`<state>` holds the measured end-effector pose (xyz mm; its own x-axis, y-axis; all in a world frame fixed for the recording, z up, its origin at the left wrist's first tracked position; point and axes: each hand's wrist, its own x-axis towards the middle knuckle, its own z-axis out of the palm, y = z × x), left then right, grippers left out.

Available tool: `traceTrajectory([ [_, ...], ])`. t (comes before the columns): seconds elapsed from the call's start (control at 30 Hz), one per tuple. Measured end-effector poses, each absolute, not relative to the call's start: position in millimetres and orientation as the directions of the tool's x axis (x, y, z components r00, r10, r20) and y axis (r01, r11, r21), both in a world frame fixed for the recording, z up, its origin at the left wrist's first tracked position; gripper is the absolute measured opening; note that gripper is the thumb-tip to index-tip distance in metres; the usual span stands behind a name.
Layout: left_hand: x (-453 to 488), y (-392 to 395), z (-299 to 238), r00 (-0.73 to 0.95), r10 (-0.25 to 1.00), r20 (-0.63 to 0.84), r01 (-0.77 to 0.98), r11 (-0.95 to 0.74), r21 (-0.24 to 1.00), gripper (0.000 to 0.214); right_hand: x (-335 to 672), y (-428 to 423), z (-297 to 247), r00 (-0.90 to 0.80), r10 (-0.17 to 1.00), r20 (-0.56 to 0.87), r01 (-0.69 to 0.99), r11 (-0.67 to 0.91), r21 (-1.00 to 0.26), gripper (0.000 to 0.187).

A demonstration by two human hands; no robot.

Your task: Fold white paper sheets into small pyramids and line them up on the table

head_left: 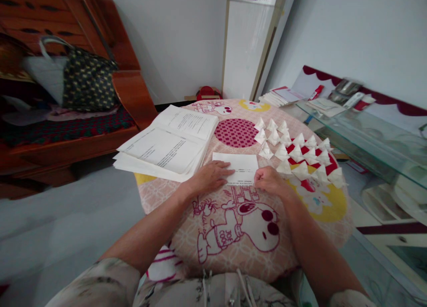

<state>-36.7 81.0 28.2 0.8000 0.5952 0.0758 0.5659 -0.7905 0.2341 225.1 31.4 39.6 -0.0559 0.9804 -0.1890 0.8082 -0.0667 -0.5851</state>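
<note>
A white sheet of paper (245, 161) with some printed lines lies on the round cloth-covered table, its long side running across in front of me. My left hand (213, 176) rests flat on the left part of the sheet, fingers stretched out. At the right edge, my right hand (269, 180) is closed, its curled fingers and thumb on the paper's border. Just beyond that hand, several folded white paper pieces (296, 154) with pointed tips stand in rows. To the left lies an open stack of printed pages (163, 147).
The tablecloth (230, 236) carries cartoon dog prints. Close on the right stands a glass-topped shelf (373, 142) with papers and small items. Behind the table is a tall white appliance (248, 45). A wooden bench (125, 93) at left holds a dark patterned bag (88, 80).
</note>
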Motion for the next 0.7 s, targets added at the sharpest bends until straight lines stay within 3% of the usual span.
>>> traceTrajectory([
  [0.07,-37,82,26,0.804,0.588,0.09,0.559,-0.798,0.225,0.046,237,30,42,-0.03,0.982,-0.185,0.823,-0.081,-0.562,0.01],
  [0.17,-37,84,23,0.805,0.585,0.104,0.555,-0.802,0.22,0.046,234,27,44,0.004,1.0,0.009,0.801,0.002,-0.599,0.009],
  [0.23,-38,85,22,0.803,0.585,0.114,0.553,-0.802,0.225,0.046,221,22,43,-0.044,0.986,0.16,0.799,0.131,-0.587,0.014],
  [0.3,-38,85,21,0.802,0.582,0.133,0.545,-0.805,0.233,0.046,204,15,38,-0.196,0.94,0.281,0.823,0.313,-0.473,0.025],
  [0.4,-35,84,20,0.8,0.576,0.166,0.536,-0.811,0.234,0.042,187,4,27,-0.369,0.899,0.236,0.862,0.426,-0.274,0.029],
  [0.5,-29,76,21,0.813,0.555,0.179,0.517,-0.828,0.219,0.039,183,-3,16,-0.402,0.892,0.207,0.894,0.431,-0.123,0.028],
  [0.6,-23,63,25,0.848,0.505,0.162,0.48,-0.861,0.17,0.033,184,-3,11,-0.407,0.888,0.215,0.898,0.431,-0.083,0.029],
  [0.7,-21,50,27,0.835,0.533,0.138,0.52,-0.845,0.122,0.024,184,-1,11,-0.4,0.892,0.209,0.902,0.424,-0.082,0.03],
])
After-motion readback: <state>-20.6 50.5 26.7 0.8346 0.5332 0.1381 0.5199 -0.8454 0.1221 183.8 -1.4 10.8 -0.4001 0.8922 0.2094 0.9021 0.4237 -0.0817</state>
